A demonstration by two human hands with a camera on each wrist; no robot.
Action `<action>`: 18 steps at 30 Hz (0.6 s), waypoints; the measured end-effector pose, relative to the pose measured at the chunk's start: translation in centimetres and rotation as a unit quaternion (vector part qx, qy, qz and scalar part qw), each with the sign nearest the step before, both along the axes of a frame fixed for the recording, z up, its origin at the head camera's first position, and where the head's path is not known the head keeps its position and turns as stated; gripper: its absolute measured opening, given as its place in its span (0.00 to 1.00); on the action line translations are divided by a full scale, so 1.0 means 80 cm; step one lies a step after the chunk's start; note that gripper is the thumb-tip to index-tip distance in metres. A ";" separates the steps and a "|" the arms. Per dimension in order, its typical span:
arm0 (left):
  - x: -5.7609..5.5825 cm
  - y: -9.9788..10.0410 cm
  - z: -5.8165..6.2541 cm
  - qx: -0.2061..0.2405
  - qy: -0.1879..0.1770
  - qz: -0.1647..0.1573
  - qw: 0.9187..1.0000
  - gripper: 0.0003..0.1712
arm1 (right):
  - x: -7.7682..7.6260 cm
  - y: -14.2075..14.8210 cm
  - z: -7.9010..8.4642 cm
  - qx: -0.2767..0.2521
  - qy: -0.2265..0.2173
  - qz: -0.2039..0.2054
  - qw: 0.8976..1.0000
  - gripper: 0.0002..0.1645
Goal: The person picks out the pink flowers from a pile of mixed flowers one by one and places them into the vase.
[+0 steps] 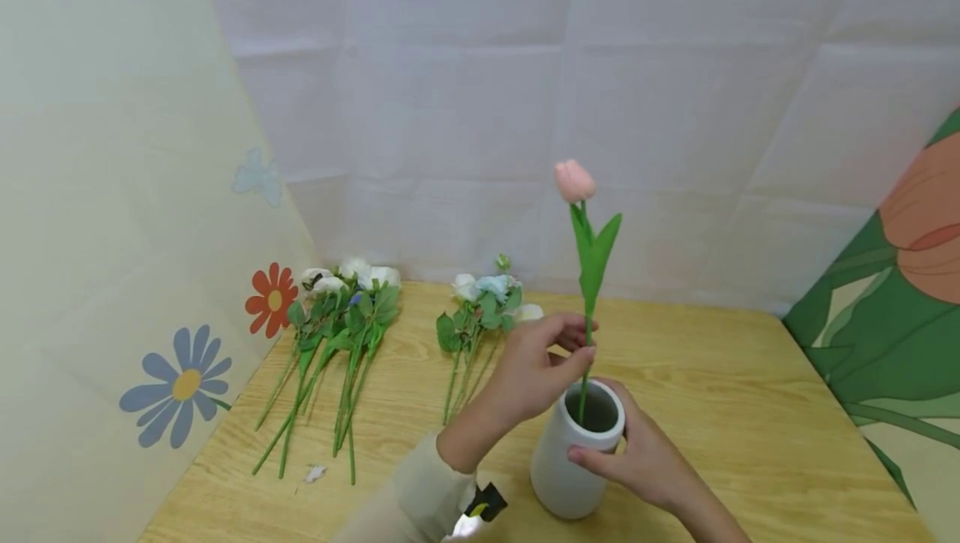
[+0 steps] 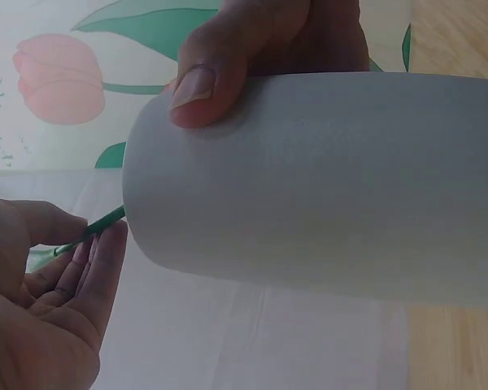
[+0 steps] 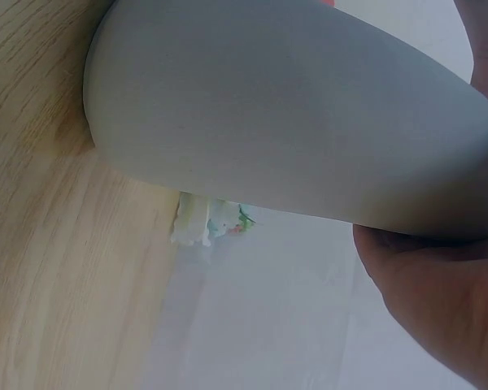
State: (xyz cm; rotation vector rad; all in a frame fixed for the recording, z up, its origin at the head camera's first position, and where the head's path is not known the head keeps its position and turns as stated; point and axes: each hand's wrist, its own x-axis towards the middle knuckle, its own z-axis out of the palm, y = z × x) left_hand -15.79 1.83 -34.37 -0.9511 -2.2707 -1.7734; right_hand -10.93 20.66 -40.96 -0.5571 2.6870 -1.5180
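Above the left of the vase (image 1: 566, 476), the left grip (image 1: 536, 368) pinches the tulip (image 1: 592, 272), its lower end inside; insertion seems under way, calling for gentle lowering. The right grip (image 1: 648, 460) curls round the vase's right side.

A creased whitish sheet (image 1: 465, 109) behind a wood-grain table (image 1: 750, 426) — flower-printed panels (image 1: 112, 193) left and right

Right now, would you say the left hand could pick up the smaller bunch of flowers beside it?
Probably not: the left hand pinches the pink tulip at the vase, though the smaller bunch lies close, apparently unobstructed.
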 end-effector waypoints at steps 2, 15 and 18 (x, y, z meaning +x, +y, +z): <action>0.001 -0.001 -0.001 -0.013 0.013 -0.013 1.000 0.13 | 0.000 0.001 -0.001 0.002 0.007 0.002 1.000 0.45; 0.009 -0.006 -0.006 -0.087 0.065 -0.036 0.993 0.14 | 0.000 0.003 -0.001 0.000 0.015 0.013 1.000 0.48; 0.012 -0.006 -0.006 -0.115 0.091 -0.039 0.988 0.13 | 0.000 0.004 -0.001 -0.005 0.009 0.015 1.000 0.47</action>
